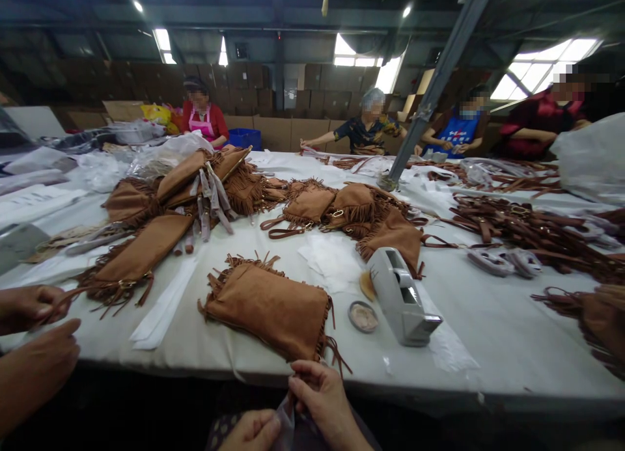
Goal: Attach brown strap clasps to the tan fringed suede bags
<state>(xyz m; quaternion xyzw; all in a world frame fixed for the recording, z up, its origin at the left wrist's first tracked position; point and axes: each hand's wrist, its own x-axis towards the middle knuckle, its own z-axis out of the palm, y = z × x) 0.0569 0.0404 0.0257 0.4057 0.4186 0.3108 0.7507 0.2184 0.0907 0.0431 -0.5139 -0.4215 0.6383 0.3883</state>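
Left hand (pixel 251 433): is showing bare, the thumb (pixel 270 430) looking broad and round-tipped
Right hand (pixel 322 394): is showing bare, running into an uncovered forearm (pixel 352 433)
Clothing (pixel 222 431): is looking dark, pale round dots speckling its left part

2 wearer's hands (pixel 252 430) (pixel 318 391), 2 neighbour's hands (pixel 35 306) (pixel 55 350), 1 dish (pixel 351 321)

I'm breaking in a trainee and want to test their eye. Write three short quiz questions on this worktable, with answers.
1. True or false: the grey tape dispenser is to the right of the fringed brown pouch nearest the wearer's hands.

2. What shows between the wearer's left hand and right hand?
A) Scissors
B) Translucent plastic
C) A roll of tape

3. Fill in: the leftmost person across the table wears a ____ apron.

Key: 1. True; 2. B; 3. pink.
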